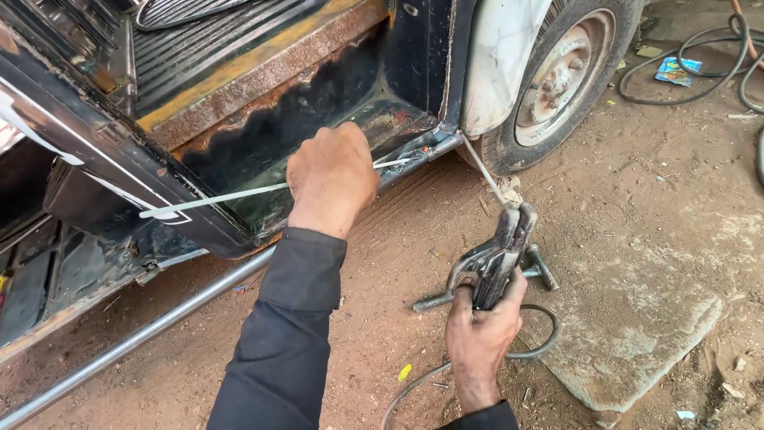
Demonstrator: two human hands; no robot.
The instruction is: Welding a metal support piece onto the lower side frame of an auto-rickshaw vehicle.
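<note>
Person crouched at the rusted sill of a black vehicle, door opening exposed. Left hand rests knuckles-up on the sill, closed around a thin pale rod that runs out to the left of the hand and shows again as a short end just right of it, lying along the sill. Right hand below and right of the sill, over the dirt, fist wrapped around a grey metal holder; a second thin rod is clamped in its tip and angles up to touch the sill's right end, near the wheel. A cable trails from the holder down across the ground. Judgement: both rods look light, stiff but springy, likely to whip if held far back, so grip near the working end. Holder looks heavy and solid; best held low on the handle.
</note>
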